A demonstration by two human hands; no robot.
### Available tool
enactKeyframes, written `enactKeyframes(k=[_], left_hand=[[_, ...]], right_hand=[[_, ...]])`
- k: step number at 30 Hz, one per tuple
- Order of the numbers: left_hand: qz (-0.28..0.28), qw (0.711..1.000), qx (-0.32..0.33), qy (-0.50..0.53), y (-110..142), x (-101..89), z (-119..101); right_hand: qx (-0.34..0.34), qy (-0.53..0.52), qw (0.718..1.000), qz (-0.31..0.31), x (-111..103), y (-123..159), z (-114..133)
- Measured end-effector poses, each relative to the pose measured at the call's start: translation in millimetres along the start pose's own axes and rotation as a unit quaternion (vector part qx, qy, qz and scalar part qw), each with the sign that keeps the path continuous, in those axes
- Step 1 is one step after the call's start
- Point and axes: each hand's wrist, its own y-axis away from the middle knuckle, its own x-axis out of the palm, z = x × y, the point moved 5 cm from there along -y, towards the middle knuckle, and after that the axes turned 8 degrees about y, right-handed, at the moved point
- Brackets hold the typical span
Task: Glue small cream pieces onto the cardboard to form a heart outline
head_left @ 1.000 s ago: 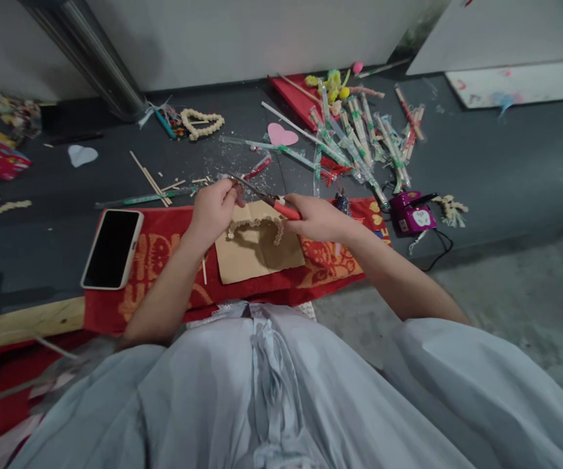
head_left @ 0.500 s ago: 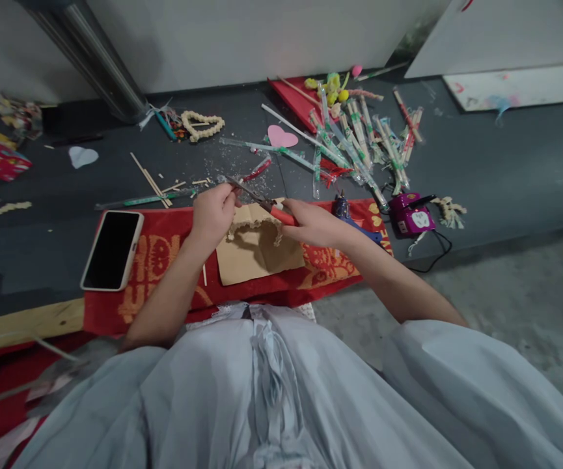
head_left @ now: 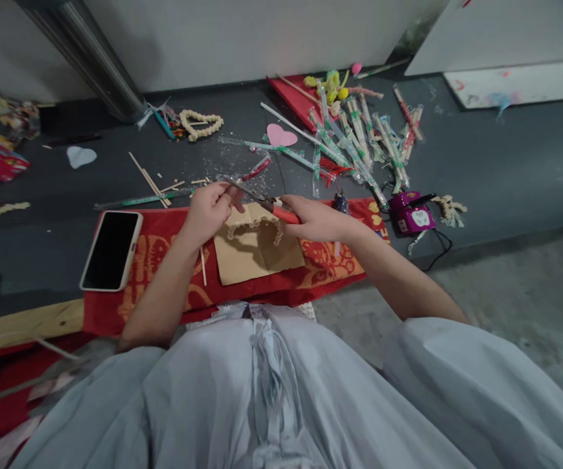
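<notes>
My right hand [head_left: 317, 220] is closed round the red handles of a pair of pliers [head_left: 261, 199], whose metal jaws point left toward my left hand [head_left: 209, 210]. My left hand is pinched on something small that I cannot make out, right at the plier tips. Below both hands lies a brown cardboard piece [head_left: 256, 251] with a partly built heart outline of pale stick bits [head_left: 254, 225] on it. The cardboard rests on a red patterned cloth [head_left: 159, 260].
A black phone [head_left: 112, 248] lies on the cloth at left. A finished stick heart [head_left: 202, 123], a pink paper heart [head_left: 282, 135], a heap of wrapped chopsticks [head_left: 359, 140] and a magenta glue gun [head_left: 411, 213] lie on the dark floor behind.
Both hands have stayed almost in place. The left hand has shifted slightly left and down, and the pliers remain between the hands.
</notes>
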Motion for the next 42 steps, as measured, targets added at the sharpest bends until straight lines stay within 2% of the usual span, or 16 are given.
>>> enactKeyframes(k=[6,13,19,26,33,36,38,40,42], left_hand=[[0.002,1.0,-0.004,-0.006,-1,-1.9,2],[-0.034,0.998,0.013,-0.055,1,-1.1,0],[-0.049,0.995,0.053,-0.072,3,5.4,-11],[-0.065,0.993,-0.023,-0.098,2,-1.0,-6],[-0.044,0.982,-0.097,-0.154,3,-12.6,8],[-0.04,0.971,-0.106,-0.209,1,-26.5,12],[-0.042,0.951,-0.121,-0.28,-8,-44.9,16],[-0.057,0.922,-0.155,-0.351,-22,-72.7,25],[-0.109,0.888,-0.187,-0.406,-42,-109.0,35]], right_hand=[[0.017,0.017,1.0,-0.019,-3,1,5],[0.045,0.046,0.997,-0.032,-3,4,11],[0.134,0.041,0.987,-0.08,-1,1,5],[0.162,0.04,0.985,-0.04,7,-3,-7],[0.18,0.031,0.983,-0.013,9,-1,-13],[0.179,0.02,0.984,-0.016,11,-1,-14],[0.178,0.007,0.984,-0.021,12,-2,-15],[0.175,-0.006,0.984,-0.027,12,-3,-16],[0.17,-0.014,0.985,-0.032,13,-3,-15]])
